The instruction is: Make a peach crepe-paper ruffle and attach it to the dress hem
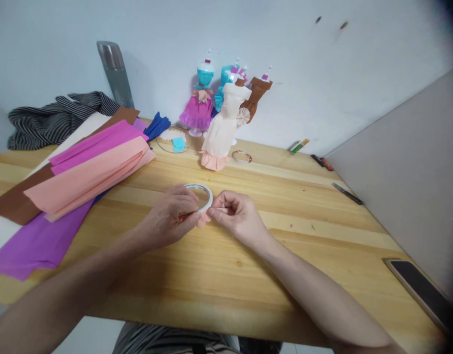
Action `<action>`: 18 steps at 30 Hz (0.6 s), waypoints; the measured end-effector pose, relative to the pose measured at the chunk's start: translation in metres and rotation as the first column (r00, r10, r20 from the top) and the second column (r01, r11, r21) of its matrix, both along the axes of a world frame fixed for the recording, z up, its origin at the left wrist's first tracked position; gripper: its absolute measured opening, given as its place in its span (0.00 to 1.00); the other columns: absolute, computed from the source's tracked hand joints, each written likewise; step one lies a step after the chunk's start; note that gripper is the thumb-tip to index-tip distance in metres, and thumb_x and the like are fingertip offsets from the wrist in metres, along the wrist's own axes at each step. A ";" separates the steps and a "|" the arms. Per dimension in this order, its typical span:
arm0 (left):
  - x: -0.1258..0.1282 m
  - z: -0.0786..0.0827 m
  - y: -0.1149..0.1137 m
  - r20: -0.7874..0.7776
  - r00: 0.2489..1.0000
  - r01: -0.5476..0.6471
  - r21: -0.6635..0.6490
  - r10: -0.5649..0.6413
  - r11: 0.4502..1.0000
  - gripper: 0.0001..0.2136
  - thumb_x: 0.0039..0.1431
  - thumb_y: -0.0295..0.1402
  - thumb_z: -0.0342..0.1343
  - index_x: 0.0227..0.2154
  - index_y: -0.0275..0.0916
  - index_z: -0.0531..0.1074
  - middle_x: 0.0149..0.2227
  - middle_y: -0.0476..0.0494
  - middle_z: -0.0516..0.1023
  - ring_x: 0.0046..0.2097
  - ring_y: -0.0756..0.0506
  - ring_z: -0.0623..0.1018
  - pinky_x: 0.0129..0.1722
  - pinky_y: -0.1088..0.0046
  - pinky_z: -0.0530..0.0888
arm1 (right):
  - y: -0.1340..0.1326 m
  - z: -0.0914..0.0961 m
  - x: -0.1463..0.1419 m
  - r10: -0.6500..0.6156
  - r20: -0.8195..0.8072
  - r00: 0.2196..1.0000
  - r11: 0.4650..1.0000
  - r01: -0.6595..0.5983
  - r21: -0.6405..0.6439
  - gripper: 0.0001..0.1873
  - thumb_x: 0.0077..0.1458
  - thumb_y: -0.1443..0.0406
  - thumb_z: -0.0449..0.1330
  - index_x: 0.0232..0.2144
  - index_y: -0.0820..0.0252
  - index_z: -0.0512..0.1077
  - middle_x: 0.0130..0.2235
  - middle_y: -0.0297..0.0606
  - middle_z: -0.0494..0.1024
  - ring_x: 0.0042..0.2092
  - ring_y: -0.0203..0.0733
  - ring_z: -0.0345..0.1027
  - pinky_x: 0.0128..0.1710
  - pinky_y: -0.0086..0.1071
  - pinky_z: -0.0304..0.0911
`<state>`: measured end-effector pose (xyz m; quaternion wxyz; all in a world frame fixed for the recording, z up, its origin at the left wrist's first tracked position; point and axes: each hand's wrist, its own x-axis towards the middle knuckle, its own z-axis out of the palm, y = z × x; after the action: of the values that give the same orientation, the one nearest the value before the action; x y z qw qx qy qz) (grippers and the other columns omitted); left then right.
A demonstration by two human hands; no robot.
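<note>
My left hand (pixel 178 211) is closed around a white roll of tape (pixel 209 196), held just above the wooden table. Under the roll's lower edge, between my two hands, hangs a small peach crepe paper piece (pixel 202 219). My right hand (pixel 236 212) pinches the right end of this peach paper, its fingertips close to the roll. Whether a strip of tape is also in that pinch cannot be made out. Beyond my hands stands a doll-sized dress form in a cream dress (pixel 224 118) with a ruffled peach hem (pixel 214 161).
More small dress forms in a magenta skirt (pixel 196 112) and a brown dress (pixel 258 93) stand by the wall. Crepe paper sheets (pixel 90 177) are stacked left, near a bottle (pixel 116 73). At right lie a craft knife (pixel 347 193) and a phone (pixel 420 290).
</note>
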<state>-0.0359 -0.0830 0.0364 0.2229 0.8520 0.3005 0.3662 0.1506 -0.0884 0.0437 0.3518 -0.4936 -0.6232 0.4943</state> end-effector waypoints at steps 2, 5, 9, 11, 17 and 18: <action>0.000 0.000 0.000 -0.015 1.000 0.009 0.015 -0.009 1.000 0.11 0.59 0.28 0.50 0.22 0.37 0.73 0.24 0.46 0.75 0.37 0.46 0.73 0.44 0.66 0.68 | 0.001 -0.001 0.000 -0.007 0.018 1.000 1.000 0.007 0.000 0.14 0.42 0.59 0.63 0.20 0.60 0.62 0.18 0.27 0.63 0.20 0.28 0.51 0.20 0.25 0.47; 0.000 0.001 0.001 -0.039 0.998 0.054 0.032 -0.053 0.998 0.12 0.60 0.29 0.49 0.22 0.37 0.72 0.25 0.45 0.75 0.37 0.46 0.73 0.47 0.65 0.66 | 0.004 -0.004 0.001 0.003 0.051 0.999 1.000 -0.003 -0.012 0.15 0.41 0.59 0.63 0.18 0.60 0.60 0.17 0.25 0.58 0.19 0.26 0.46 0.18 0.25 0.43; -0.006 0.004 0.004 -0.123 0.980 0.150 -0.052 -0.155 0.987 0.14 0.62 0.29 0.47 0.23 0.37 0.73 0.26 0.45 0.75 0.39 0.46 0.72 0.50 0.66 0.64 | 0.007 -0.003 0.005 0.024 0.140 0.990 0.998 -0.032 0.057 0.15 0.41 0.61 0.64 0.19 0.60 0.60 0.18 0.25 0.58 0.21 0.27 0.48 0.19 0.24 0.44; -0.010 0.007 0.006 -0.130 0.972 0.183 -0.104 -0.195 0.978 0.14 0.63 0.29 0.46 0.24 0.38 0.73 0.26 0.46 0.75 0.42 0.46 0.71 0.51 0.67 0.63 | 0.007 0.001 0.008 0.076 0.144 0.987 0.991 -0.091 0.101 0.14 0.43 0.61 0.63 0.22 0.60 0.62 0.20 0.26 0.60 0.22 0.28 0.50 0.20 0.25 0.47; -0.014 0.009 0.009 -0.063 0.964 0.241 -0.203 -0.258 0.949 0.15 0.62 0.32 0.48 0.22 0.37 0.74 0.24 0.45 0.73 0.43 0.46 0.70 0.50 0.68 0.65 | 0.010 0.007 0.015 0.213 -0.052 0.976 0.977 -0.214 -0.002 0.16 0.47 0.57 0.63 0.33 0.60 0.63 0.18 0.22 0.60 0.20 0.27 0.49 0.19 0.24 0.47; -0.014 0.008 0.009 -0.046 0.964 0.245 -0.228 -0.262 0.942 0.15 0.62 0.32 0.48 0.22 0.37 0.73 0.24 0.45 0.72 0.43 0.46 0.70 0.49 0.69 0.66 | 0.010 0.006 0.016 0.232 -0.066 0.971 0.971 -0.235 -0.043 0.18 0.46 0.56 0.64 0.34 0.60 0.64 0.18 0.21 0.59 0.19 0.27 0.48 0.19 0.23 0.46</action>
<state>-0.0497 -0.0742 0.0447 0.3497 0.8668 0.2353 0.2665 0.1663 -0.0780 0.0492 0.2972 -0.4105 -0.6533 0.5625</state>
